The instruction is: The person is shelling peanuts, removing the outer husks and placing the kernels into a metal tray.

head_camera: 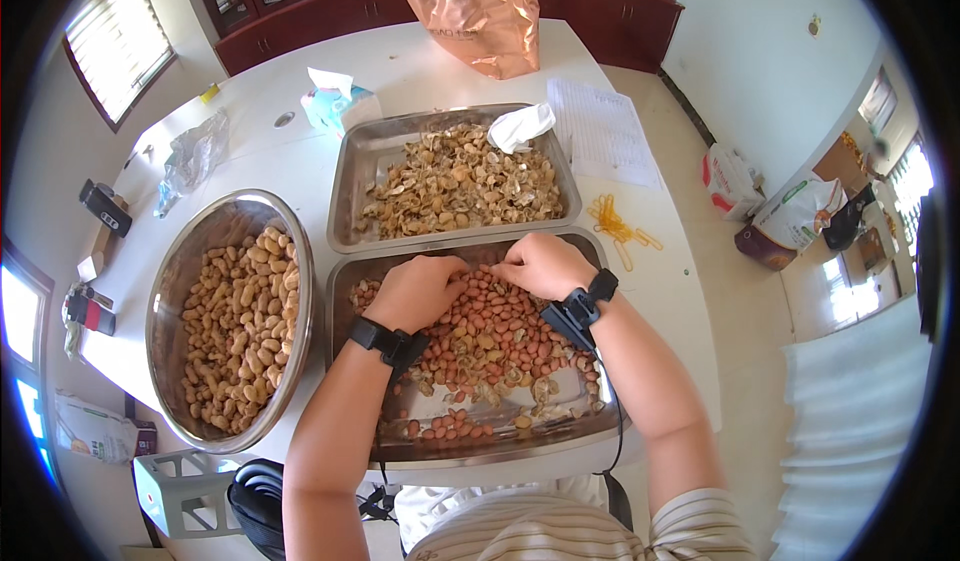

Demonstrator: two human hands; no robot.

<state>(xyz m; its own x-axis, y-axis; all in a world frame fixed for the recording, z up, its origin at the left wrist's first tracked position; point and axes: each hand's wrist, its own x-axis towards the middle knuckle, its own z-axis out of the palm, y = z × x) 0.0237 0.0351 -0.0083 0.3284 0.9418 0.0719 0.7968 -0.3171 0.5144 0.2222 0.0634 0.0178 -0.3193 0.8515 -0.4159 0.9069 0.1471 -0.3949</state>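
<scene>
My left hand (420,291) and my right hand (544,267) are both over the far part of a metal tray of shelled peanuts (495,321), their curled fingers a short way apart. Whether the fingertips pinch anything is too small to tell. Loose shell pieces (484,392) lie among the red-skinned kernels, mostly towards the near side. Just beyond, a second metal tray (349,216) holds a heap of empty peanut shells (465,186) and a crumpled white tissue (521,127). Left of my left hand, a large steel bowl (161,321) contains unshelled peanuts (244,321).
Yellow paper clips (611,219) and a written sheet (604,129) lie right of the trays. Farther back stand a tissue pack (337,103) and a shiny copper-coloured bag (480,20). A clear plastic bag (191,156) is at the left. Cables hang from both wrist straps.
</scene>
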